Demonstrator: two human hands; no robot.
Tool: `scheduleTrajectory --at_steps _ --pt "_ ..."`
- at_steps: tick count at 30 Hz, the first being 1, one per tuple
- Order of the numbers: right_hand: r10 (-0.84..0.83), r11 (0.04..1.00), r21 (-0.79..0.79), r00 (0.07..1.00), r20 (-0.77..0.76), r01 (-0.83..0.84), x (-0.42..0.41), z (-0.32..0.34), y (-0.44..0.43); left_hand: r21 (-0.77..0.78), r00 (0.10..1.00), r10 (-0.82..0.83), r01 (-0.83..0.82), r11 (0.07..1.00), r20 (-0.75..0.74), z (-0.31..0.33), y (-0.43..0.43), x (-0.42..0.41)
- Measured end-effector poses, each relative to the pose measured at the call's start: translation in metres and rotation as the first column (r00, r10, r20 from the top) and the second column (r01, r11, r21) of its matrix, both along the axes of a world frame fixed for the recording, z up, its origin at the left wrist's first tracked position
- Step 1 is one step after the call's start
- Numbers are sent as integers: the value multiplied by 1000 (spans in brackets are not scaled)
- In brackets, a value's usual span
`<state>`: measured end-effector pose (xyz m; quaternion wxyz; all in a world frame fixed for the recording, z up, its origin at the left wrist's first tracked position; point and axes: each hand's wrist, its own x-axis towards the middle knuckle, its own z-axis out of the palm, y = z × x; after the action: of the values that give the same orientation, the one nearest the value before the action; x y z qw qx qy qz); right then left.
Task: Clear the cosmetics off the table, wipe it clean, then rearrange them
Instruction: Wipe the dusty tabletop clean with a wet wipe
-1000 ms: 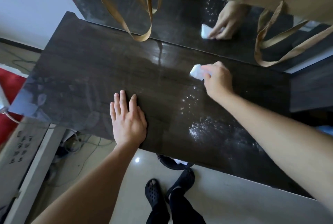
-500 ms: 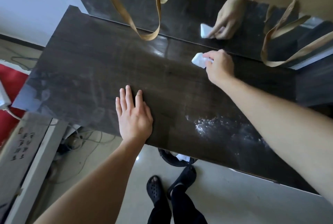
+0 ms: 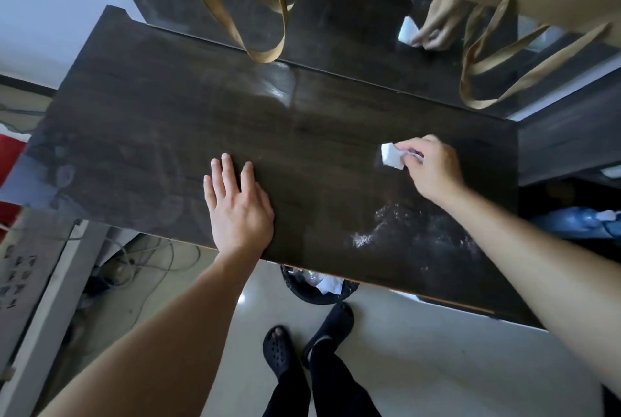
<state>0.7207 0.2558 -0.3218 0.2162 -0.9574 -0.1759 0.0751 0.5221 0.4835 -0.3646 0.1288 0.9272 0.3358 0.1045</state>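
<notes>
A dark wood-grain table (image 3: 141,121) fills the middle of the view, with no cosmetics on it. My right hand (image 3: 433,169) pinches a folded white tissue (image 3: 392,156) and presses it on the tabletop right of centre. A patch of wet droplets (image 3: 403,232) glistens near the front right edge, below that hand. My left hand (image 3: 237,205) lies flat with straight fingers on the table near its front edge.
A mirror (image 3: 353,20) stands along the table's back edge and reflects my hand. Tan bag straps (image 3: 265,55) hang over it from brown bags above. A black waste basket (image 3: 319,289) with paper sits under the front edge. Cables lie on the floor at left.
My right hand has pulled the tissue back from the mirror edge toward me and to the right. My left hand stays flat in the same spot.
</notes>
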Motion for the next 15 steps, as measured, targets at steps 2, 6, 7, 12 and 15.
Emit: scheduleTrajectory --at_steps 2,6,7,12,15 --pt "33 999 -3 998 47 -33 -31 -5 -1 -5 1000 2 -2 1000 4 0 0 0" --pt "183 978 102 983 -18 -181 -138 -2 -20 -10 1000 3 -3 1000 17 0 1 1" --pt "210 972 125 973 -93 -198 -158 2 -24 -14 1000 4 -4 1000 24 0 0 1" --pt "90 983 165 992 -91 -74 -123 10 -13 -15 999 2 -1 1000 41 -1 1 0" --pt "-61 997 55 998 -27 62 -96 1 3 -6 999 -1 2 1000 50 -2 1 0"
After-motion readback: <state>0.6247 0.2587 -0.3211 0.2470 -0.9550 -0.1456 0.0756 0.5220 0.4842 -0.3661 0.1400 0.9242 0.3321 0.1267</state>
